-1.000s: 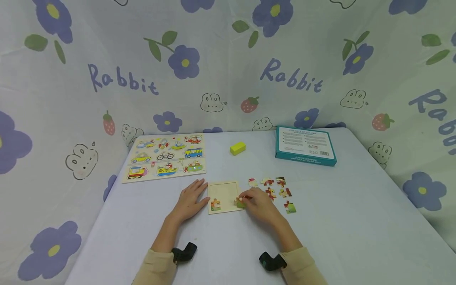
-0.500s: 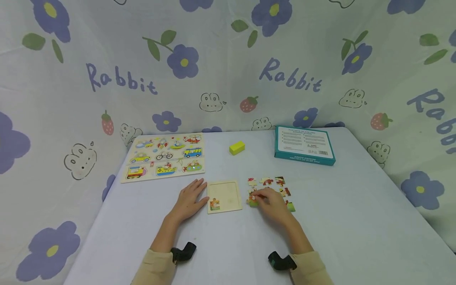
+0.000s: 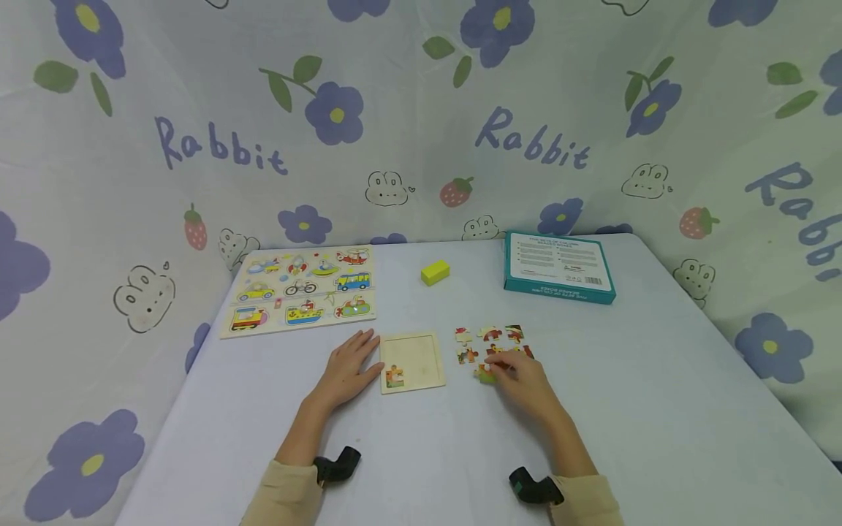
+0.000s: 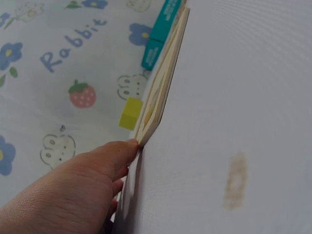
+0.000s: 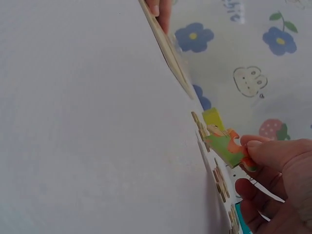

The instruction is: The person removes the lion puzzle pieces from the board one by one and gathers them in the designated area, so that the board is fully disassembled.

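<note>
My right hand [image 3: 522,376] pinches a green and orange puzzle piece [image 5: 226,146] between thumb and fingertips. In the head view it hovers over the front of a group of loose puzzle pieces [image 3: 468,355], partly covering several of them. My left hand [image 3: 345,369] lies relaxed on the table, its thumb touching the left edge of a square wooden puzzle tray [image 3: 429,387]; the left wrist view shows that thumb [image 4: 124,148] at the tray's corner. One puzzle piece [image 3: 395,376] lies inside the tray at its front left corner.
A wooden vehicle puzzle board [image 3: 276,327] lies at the back left. A yellow block [image 3: 435,273] stands behind the tray. At the back right lies a teal box [image 3: 559,267] with a white printed panel. A patterned cloth [image 3: 421,109] hangs behind the white table [image 3: 421,467].
My right hand has moved right, carrying the puzzle piece from the tray's front right corner to above the loose pieces. My left hand stays at the tray's edge.
</note>
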Motion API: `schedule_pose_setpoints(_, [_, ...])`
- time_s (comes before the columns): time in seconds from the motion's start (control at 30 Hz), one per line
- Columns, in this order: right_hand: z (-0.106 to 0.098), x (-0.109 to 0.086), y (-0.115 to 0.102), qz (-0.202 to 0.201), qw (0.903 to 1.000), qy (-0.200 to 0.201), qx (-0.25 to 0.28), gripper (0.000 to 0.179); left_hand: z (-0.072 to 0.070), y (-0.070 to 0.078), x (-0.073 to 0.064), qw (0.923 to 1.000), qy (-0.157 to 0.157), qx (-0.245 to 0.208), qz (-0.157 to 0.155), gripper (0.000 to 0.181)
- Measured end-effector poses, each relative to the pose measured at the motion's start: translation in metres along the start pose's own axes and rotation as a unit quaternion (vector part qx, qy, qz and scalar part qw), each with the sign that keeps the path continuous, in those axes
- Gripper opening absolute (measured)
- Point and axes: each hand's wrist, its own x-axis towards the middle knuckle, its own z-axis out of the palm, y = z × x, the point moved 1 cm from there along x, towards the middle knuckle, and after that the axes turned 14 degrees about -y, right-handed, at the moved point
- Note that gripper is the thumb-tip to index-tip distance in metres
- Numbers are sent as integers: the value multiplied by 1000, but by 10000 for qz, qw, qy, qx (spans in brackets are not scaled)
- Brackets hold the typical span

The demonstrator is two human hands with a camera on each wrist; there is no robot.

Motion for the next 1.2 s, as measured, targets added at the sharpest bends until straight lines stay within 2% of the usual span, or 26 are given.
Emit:
schedule_pose_setpoints(0.17, [-5,-6,2,176,9998,54,24,14,0,1,0,10000,-24,-19,3,56])
schedule_pose_setpoints(0.6, [-12,-15,8,81,10000,-46,-2,9,-1,0,-1,9999,-7,-99,23,56])
schedule_pose_setpoints(0.77, [-11,-15,9,180,9995,-67,-252,10,0,-1,-1,9999,72,-45,62,55])
schedule_pose_setpoints(1.0, [-11,-13,11,41,9982,-39,-602,12,1,-1,-1,9999,98,-68,94,56])
schedule_pose_setpoints(1.2, [-10,-12,14,87,9962,-49,-866,11,0,2,-1,9999,106,-62,84,56])
